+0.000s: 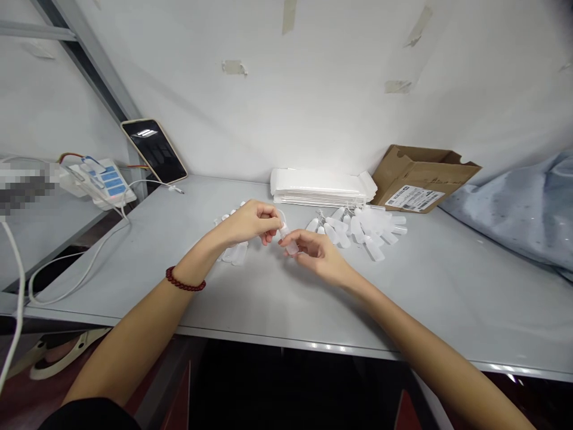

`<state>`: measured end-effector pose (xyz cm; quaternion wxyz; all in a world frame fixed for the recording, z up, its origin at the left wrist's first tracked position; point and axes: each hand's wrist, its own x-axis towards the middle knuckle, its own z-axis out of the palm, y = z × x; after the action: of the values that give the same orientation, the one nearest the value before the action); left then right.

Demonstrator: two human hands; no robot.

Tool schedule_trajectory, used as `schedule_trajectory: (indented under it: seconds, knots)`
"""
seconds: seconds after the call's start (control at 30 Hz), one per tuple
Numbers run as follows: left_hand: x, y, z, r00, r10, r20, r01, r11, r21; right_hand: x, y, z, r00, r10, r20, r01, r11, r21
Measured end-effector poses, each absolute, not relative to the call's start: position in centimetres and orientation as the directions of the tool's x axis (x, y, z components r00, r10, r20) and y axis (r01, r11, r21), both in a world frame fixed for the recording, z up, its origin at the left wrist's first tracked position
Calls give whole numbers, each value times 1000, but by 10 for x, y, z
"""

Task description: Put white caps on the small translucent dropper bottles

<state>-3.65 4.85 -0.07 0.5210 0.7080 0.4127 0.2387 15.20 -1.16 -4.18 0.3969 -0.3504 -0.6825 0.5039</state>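
Between my two hands is a small translucent white plastic piece [292, 246], long and rounded, with a thin loop at its upper end. My left hand [256, 221] pinches its upper end between thumb and fingers. My right hand [319, 252] grips the lower end with its fingertips. Under and beside my left hand lie several similar pieces [234, 255] in a row, partly hidden by the hand and wrist. To the right of my right hand is a loose pile of similar translucent pieces [376, 224], overlapping at various angles.
Flat white packs [320, 186] are stacked against the wall beside an open cardboard box [423, 179]. A phone [155, 150] leans at the back left. White cables [102, 245] and a power strip [107, 182] are at the left. Grey-blue fabric [519, 206] covers the right side.
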Motion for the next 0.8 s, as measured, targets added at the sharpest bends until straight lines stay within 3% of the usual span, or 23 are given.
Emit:
schedule_trajectory:
  seconds: [0.2,0.4,0.53,0.67,0.8]
  knots:
    - [-37,47,-2,624,781,-7,241,-184,953,154,-7,-39,-339,940,44,-164,-13,-986]
    - [-38,46,-1,650,760,24,245,-239,940,157,-5,-38,-445,894,-62,-325,-226,-918]
    - [-38,47,0,676,736,25,244,-256,935,157,-7,-35,-454,890,-24,-253,-155,-955]
    - [-35,45,-1,639,769,13,312,-276,909,154,-9,-37,-386,918,95,-81,69,-994]
    - [-32,43,-2,603,797,-36,390,-255,885,152,-10,-45,-294,934,204,149,255,-955]
